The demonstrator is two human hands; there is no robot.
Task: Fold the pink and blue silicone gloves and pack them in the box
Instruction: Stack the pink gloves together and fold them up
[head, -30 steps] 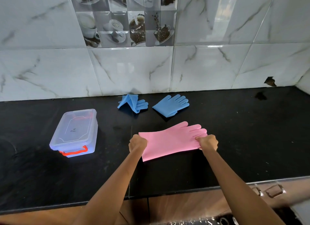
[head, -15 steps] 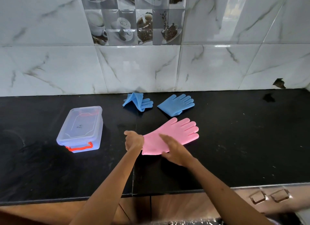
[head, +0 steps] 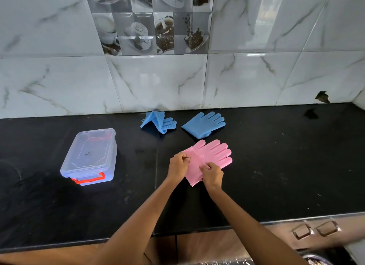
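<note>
Pink glove (head: 215,154) pinched at cuff by left hand (head: 177,165) and right hand (head: 212,174)

Two blue gloves (head: 159,122) (head: 203,124), one pink glove (head: 214,153), one lidded box (head: 89,156).

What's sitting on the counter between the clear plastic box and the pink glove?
Nothing: in the head view, bare black countertop separates the clear lidded plastic box from the pink silicone glove.
</note>
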